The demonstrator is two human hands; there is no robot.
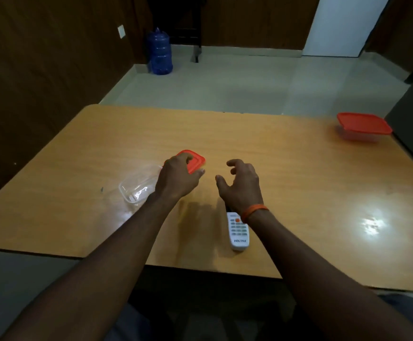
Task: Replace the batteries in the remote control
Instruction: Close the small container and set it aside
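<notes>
Head-height view, down over table [299,180].

A home room: wooden table [274,153], water jug [160,52], tiled floor [225,80].

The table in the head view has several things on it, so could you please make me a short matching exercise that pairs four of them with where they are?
Things:
1. remote control
2. red lid
3. clear tub
4. closed box

Places:
A. far right corner of the table
B. under the left hand
C. near edge, partly under the right wrist
D. open, just left of the left hand

Pairs: 1-C, 2-B, 3-D, 4-A
</notes>
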